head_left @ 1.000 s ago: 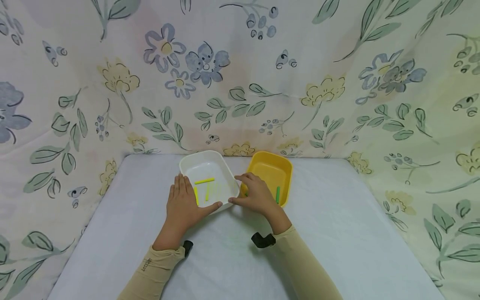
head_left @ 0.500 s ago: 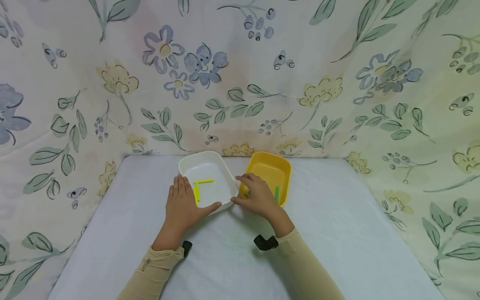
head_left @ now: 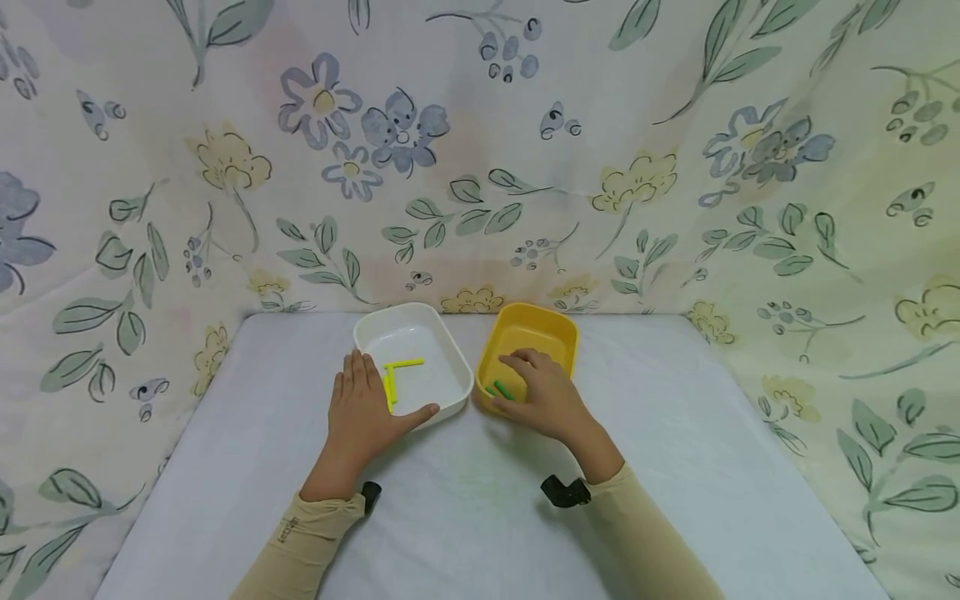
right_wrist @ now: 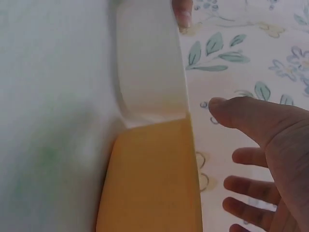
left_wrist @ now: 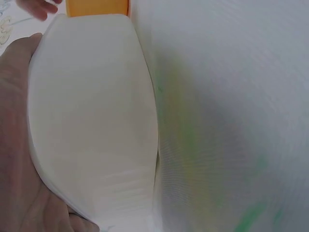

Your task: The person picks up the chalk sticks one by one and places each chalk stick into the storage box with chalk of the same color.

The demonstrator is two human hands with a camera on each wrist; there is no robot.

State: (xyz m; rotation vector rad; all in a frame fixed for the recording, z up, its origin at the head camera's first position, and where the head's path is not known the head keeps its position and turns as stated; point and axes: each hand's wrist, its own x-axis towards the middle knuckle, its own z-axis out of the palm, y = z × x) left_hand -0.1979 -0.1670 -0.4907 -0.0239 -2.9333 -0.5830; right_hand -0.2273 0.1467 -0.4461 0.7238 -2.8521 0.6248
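Note:
My left hand (head_left: 363,421) rests against the near left side of the white tray (head_left: 438,375), fingers straight and thumb stretched along the near rim. Yellow sticks (head_left: 408,362) lie inside that tray, some beside the left wall. Over the near part of the yellow tray (head_left: 532,329) is my right hand (head_left: 555,404), its fingers and thumb apart with nothing between them. Short green sticks (head_left: 503,390) show in the yellow tray between thumb and fingers; the hand covers the rest of that corner. From the right wrist, the right fingers (right_wrist: 251,188) appear bent and apart.
Both trays stand side by side, nearly touching, at the back of a table with a white cloth (head_left: 465,517). A flowered cloth (head_left: 480,167) hangs behind and at the sides. Faint green smears mark the white cloth.
A yellow stick in the white tray has shifted left beside another. My right hand has moved right, from the white tray's right edge to over the yellow tray. The left hand has stayed.

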